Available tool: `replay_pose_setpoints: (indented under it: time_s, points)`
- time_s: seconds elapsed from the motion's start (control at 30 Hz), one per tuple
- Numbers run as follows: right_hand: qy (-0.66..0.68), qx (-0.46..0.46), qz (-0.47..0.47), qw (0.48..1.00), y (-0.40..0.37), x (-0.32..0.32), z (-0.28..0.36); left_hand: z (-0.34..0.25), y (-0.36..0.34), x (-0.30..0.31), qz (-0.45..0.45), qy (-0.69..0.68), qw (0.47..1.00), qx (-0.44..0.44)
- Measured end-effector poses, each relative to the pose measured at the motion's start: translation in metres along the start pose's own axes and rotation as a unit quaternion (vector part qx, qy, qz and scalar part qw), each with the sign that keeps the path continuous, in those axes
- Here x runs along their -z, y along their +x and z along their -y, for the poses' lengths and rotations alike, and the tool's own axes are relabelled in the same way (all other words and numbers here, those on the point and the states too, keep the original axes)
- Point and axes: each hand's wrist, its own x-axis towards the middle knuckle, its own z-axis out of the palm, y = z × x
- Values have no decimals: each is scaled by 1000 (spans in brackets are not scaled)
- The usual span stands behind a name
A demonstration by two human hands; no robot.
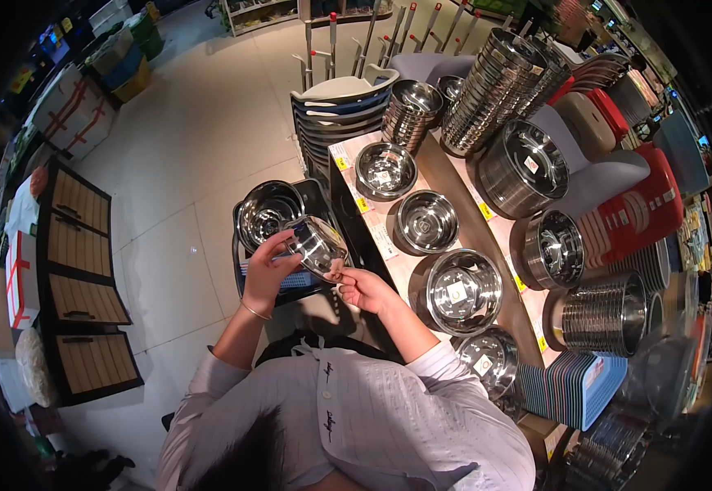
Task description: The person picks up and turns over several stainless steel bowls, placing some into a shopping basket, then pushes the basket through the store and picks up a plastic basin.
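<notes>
A shiny stainless steel bowl (320, 249) is held tilted in front of my body. My left hand (264, 272) grips its left side, fingers closed on the rim. At the lower right edge, my right hand (364, 290) pinches the bowl near a small pale patch, perhaps a label. Behind it, a larger steel bowl (259, 219) rests in a black shopping basket (240, 270). Part of a blue slatted item (297, 281) shows in the basket beneath the held bowl.
To my right, a stepped display shelf (417, 176) carries steel bowls (426, 221) and tall basin stacks (499, 90). Stacked plastic stools (335, 123) stand at its far end. Blue trays (573, 385) sit at the near right. Wooden-front cabinets (86, 262) line the left.
</notes>
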Motion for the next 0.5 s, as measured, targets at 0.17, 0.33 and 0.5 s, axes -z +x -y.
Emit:
replay_pose_setpoints:
  time_s: [0.17,0.33,0.5]
  points:
    - [-46,35,-40,998,12,7,0,10,-2,-8,43,-17,998,-33]
    - [-34,71,-85,993,21,14,10,22,-4,-3,118,62,990,-54]
    - [-178,149,-63,971,21,12,20,21,-7,1,147,129,979,-61]
